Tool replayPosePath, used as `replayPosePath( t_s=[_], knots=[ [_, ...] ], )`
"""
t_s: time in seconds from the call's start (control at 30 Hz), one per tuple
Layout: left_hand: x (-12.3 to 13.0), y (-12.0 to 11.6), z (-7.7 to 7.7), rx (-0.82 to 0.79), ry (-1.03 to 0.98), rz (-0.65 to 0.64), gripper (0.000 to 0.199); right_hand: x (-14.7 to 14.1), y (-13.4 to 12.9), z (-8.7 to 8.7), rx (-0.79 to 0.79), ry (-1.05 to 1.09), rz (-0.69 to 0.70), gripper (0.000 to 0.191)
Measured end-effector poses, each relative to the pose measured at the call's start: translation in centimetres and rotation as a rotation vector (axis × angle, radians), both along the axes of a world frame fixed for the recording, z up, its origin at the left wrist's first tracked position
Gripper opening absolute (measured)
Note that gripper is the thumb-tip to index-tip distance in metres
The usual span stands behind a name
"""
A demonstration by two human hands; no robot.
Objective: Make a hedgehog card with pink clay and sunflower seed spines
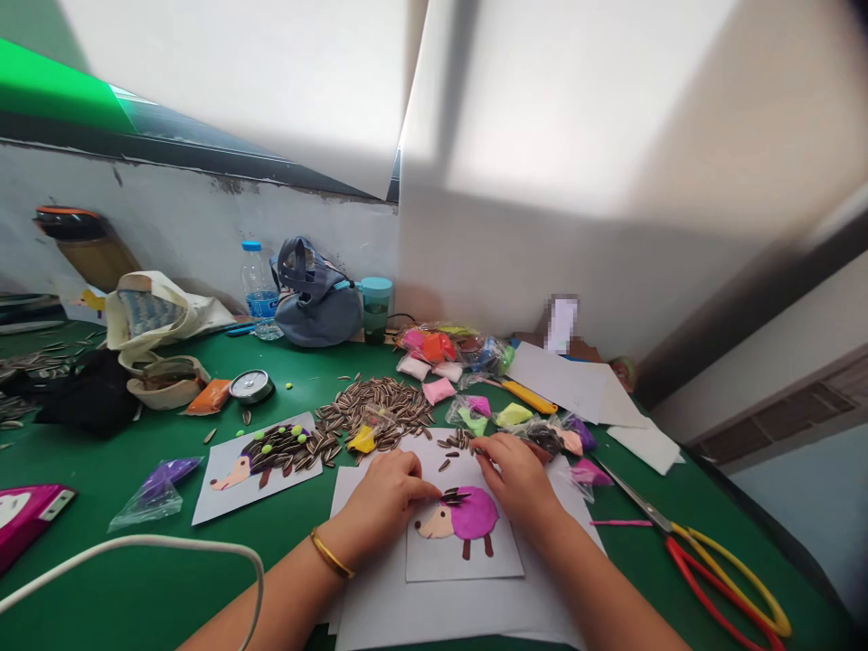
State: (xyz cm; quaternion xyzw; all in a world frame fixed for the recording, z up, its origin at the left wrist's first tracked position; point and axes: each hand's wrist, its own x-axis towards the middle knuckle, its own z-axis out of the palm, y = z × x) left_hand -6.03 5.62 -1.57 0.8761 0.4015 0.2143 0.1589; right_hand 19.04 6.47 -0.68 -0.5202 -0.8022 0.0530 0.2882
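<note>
A white card (465,568) bears a hedgehog with a purple clay body (483,515), a peach face and brown legs. A few striped sunflower seeds (456,496) stand on the front of its back. My left hand (388,493), with a gold bangle at the wrist, is closed, and one digit reaches to those seeds. Whether it grips anything is hidden. My right hand (516,472) pinches at a small group of loose seeds (456,439) just above the card, its fingertips closed on a seed. White paper sheets (380,606) lie beneath the card.
Left stands a second hedgehog card (210,504) covered with seeds and green dots, below a large seed heap (380,402). Bagged coloured clay (434,348) lies behind. Right are scissors (698,551) and a yellow cutter (529,395). A white cable (169,541) arcs at front left.
</note>
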Motion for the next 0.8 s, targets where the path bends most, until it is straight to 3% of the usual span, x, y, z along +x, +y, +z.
replayPosePath(
  t_s=[0.13,0.4,0.8],
  knots=[
    [-0.1,0.1,0.1,0.023,-0.003,-0.004,0.028,0.2,-1.6,0.1,0.007,0.145,0.026,0.021],
    [-0.2,0.3,0.3,-0.004,0.025,0.024,0.033,-0.8,-5.2,-0.1,-0.203,0.299,0.089,0.015],
    [-0.1,0.4,0.2,-0.026,0.048,0.026,0.029,-2.6,-5.2,0.0,-0.065,0.157,0.09,0.014]
  ],
)
